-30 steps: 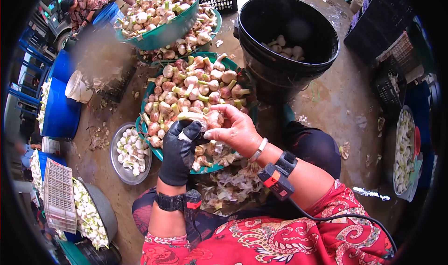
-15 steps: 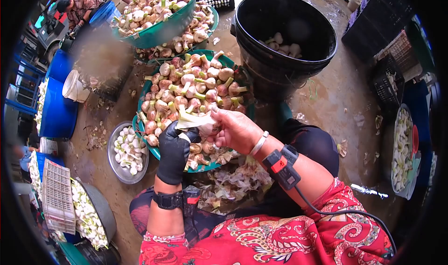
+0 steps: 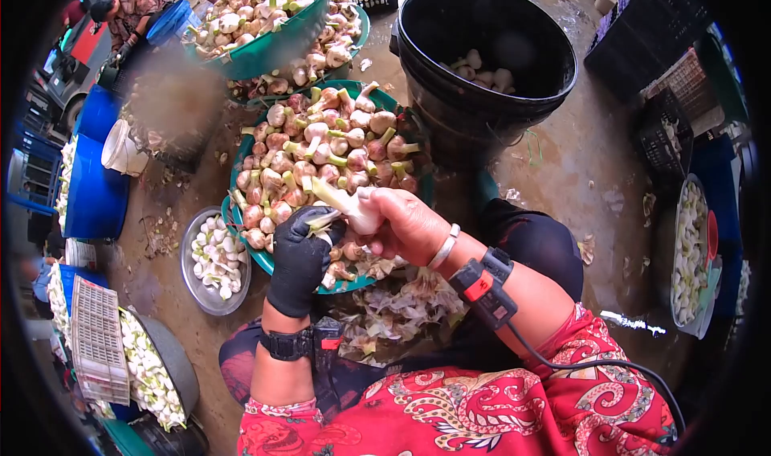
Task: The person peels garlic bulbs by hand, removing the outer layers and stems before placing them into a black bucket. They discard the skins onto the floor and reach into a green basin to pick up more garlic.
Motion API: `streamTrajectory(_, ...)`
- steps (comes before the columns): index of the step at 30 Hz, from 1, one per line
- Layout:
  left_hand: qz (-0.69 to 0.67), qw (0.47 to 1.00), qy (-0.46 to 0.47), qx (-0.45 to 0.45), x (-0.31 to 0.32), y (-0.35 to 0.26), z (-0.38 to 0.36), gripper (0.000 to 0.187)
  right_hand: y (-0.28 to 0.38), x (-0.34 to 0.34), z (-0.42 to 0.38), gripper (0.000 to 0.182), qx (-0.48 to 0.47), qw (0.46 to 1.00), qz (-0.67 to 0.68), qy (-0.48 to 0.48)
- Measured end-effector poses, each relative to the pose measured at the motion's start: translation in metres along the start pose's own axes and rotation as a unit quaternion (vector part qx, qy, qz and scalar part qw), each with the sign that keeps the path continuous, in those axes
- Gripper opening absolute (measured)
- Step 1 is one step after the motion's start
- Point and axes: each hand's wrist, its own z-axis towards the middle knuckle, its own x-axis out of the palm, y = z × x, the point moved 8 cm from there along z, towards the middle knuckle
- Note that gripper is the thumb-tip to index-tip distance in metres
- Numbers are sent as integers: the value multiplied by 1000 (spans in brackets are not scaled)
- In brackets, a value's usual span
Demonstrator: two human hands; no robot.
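Both hands busy over the lap. Left hand, black glove, curled around a strip of garlic skin at the stalk end of a garlic bulb. Right hand, bare, wrapped around the same bulb from the other side, thumb on its pale peeled surface. Bulb held between the two hands, just above the near rim of the green basin, stalk pointing up and left. Black sensor bands on both wrists, cable running from the right one over the red patterned sleeve.

Below the hands: heap of papery garlic skins on the floor against the knees.

Under and beyond the hands: green basin piled with unpeeled pink-skinned bulbs, green stalks sticking out. Left of it, touching or nearly so, small metal bowl of peeled white cloves. Near left, grey tub of peeled garlic with a white plastic crate lying across it.

Farther: black bucket, a few peeled bulbs at the bottom, just right of the basin. Second green basin of unpeeled garlic behind the first. Blue barrels at far left. Another person's shoulder and arm at top left, details too small. Wet concrete floor.
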Motion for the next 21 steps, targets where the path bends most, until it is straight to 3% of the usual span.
streamTrajectory(3,52,998,-2,40,-6,6,0,21,5,9,-7,33,27,998,-4,47)
streamTrajectory(5,-66,997,-24,16,-7,10,1,28,5,13,-9,32,36,996,33,69)
streamTrajectory(7,-111,992,-53,-12,-16,14,5,39,20,7,-4,34,-80,991,86,62)
streamTrajectory(9,-164,984,-60,-31,-19,19,0,38,28,2,-6,32,-103,993,54,31)
streamTrajectory(11,-201,977,-22,-63,-4,14,-4,37,37,5,-10,33,-211,976,-43,8)
streamTrajectory(12,-218,975,-22,-27,7,0,-7,36,33,3,-5,39,-239,963,-124,12)
streamTrajectory(13,-236,972,-23,9,15,-13,-9,35,41,9,-12,47,-316,910,-268,-22)
streamTrajectory(15,-222,974,-34,32,9,-12,-10,31,28,12,-6,58,-288,941,-171,41)
streamTrajectory(17,-154,988,-15,11,3,-10,-9,28,30,8,-9,70,-178,984,-8,3)
streamTrajectory(18,-154,988,-18,7,2,-8,-10,27,29,12,-10,85,-100,991,77,38)
streamTrajectory(19,-154,988,-16,5,3,-9,-10,27,30,14,-8,67,-93,988,111,53)
streamTrajectory(21,-130,991,6,-24,9,-14,-10,29,17,15,2,38,-30,985,37,169)
